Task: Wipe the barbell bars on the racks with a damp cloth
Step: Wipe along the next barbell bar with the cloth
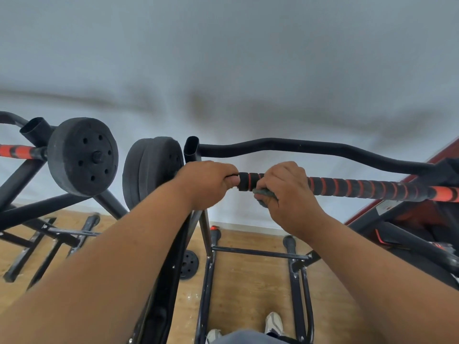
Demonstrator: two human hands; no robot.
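The left hand (pixel 207 183) is curled tight around the long black bar with red stripes and a soft foam wrap (pixel 360 186). It holds the bar at the end of the foam, with its thumb tucked under. The right hand (pixel 285 188) is just beside it on the same bar. Its fingers fold over the top and pinch a small grey-green cloth (pixel 265 194) against the bar's underside. Only a bit of the cloth peeks out below the fingers. Between the two hands a short piece of striped foam shows.

The bar runs sideways across the black metal rack (pixel 260 253), and its far right part turns bright orange. Left of the left hand, two thick round black weight plates (pixel 151 167) sit on the bar's end. Behind the bar, a wavy black metal rail (pixel 298 145) goes across the rack, starting from an open black tube (pixel 191 148).

Further left of the bar stands another black rack (pixel 24 212) with its own orange and black bar (pixel 18 151) and one round black plate with small holes (pixel 83 156).

Under the bar lies a light wooden floor (pixel 243 294). A small black plate (pixel 189 264) lies flat on it near the rack's leg. Two white shoes (pixel 273 322) stand at the bottom. Right of the bar is a red and black bench (pixel 407 217). Behind everything is a plain pale wall (pixel 223 58).
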